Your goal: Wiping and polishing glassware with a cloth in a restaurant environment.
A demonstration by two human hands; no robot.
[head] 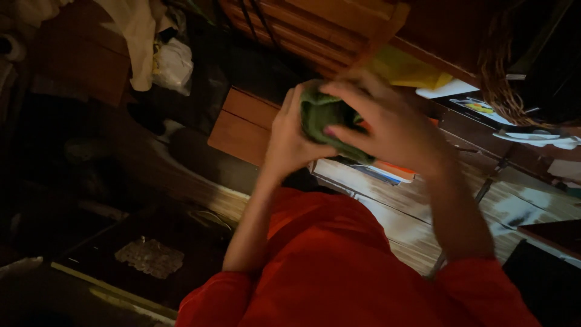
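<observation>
A green cloth bundle [327,115] is clasped between the left hand [290,136] and right hand [387,124], above the wooden drawer [242,124].

Wooden drawers [315,30] close above the hands [339,130]
</observation>
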